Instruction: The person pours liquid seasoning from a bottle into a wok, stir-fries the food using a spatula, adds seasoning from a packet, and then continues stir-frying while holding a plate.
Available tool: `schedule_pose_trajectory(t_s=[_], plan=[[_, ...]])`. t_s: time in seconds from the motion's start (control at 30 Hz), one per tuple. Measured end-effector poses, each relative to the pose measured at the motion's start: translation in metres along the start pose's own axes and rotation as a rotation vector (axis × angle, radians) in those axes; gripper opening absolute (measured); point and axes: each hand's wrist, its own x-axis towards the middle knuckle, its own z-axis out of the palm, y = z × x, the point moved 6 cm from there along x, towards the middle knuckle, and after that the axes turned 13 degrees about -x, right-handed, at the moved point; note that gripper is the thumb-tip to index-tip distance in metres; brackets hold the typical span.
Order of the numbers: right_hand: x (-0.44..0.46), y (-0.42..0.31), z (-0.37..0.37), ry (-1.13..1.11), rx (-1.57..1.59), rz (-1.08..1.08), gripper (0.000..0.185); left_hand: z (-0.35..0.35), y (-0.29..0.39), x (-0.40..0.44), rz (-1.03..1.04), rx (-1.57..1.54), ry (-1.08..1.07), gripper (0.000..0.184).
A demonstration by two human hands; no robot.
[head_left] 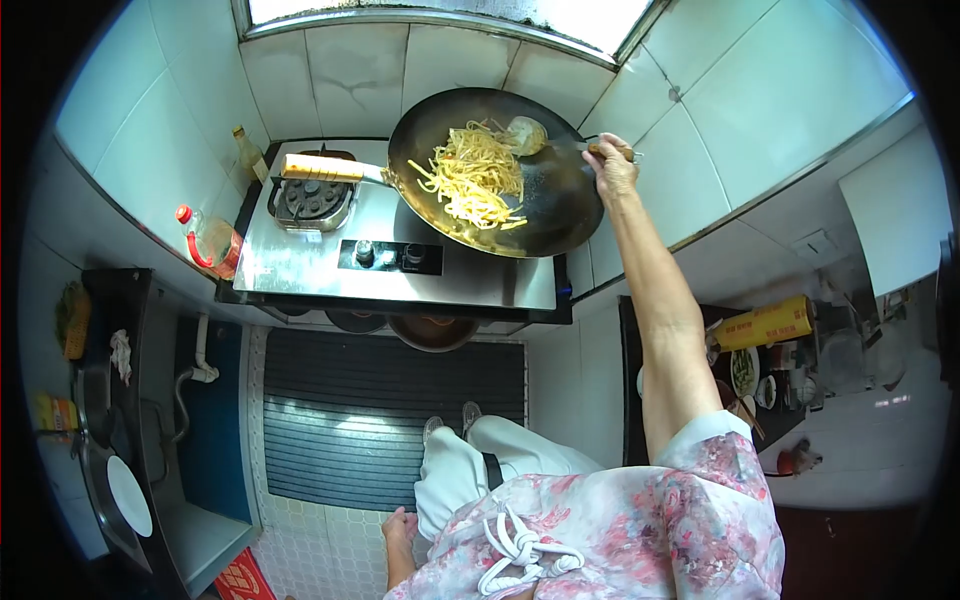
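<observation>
My right hand (615,168) is wrapped around the wooden-ended handle of a wok spatula (527,136) at the wok's right side. The spatula's pale head rests inside the wok beside the food. A large dark wok (560,200) sits over the right side of the stove, its wooden handle (322,168) pointing left. Yellow shredded strips (470,175), like potato shreds, lie heaped in the wok's left and middle. My left hand (400,527) hangs low by my side, away from the stove, with its fingers curled in and nothing visible in them.
The steel stove (300,262) has a bare left burner (312,200). An oil bottle with a red cap (212,243) and a glass bottle (249,154) stand at its left. A sink counter with a white plate (130,497) is lower left. Dishes (743,370) crowd the right counter.
</observation>
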Motion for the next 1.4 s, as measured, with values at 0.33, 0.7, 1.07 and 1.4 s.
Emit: schedule_pose_trajectory(t_s=[0.33, 0.7, 1.07, 1.4], plan=[[-0.06, -0.05, 0.127, -0.844, -0.398, -0.56, 0.015, -0.002, -0.005, -0.017, 0.057, 0.097, -0.067, 0.039], [-0.225, -0.104, 0.117, -1.263, -0.946, -1.037, 0.028, 0.018, 0.006, -0.013, 0.087, 0.039, 0.002, 0.039], [-0.278, -0.127, 0.067, -1.142, -0.944, -0.794, 0.021, 0.018, -0.002, 0.0, 0.071, 0.091, -0.024, 0.039], [-0.196, -0.049, 0.059, -0.87, -1.089, -1.079, 0.024, 0.042, 0.024, -0.017, 0.116, 0.136, -0.064, 0.039]])
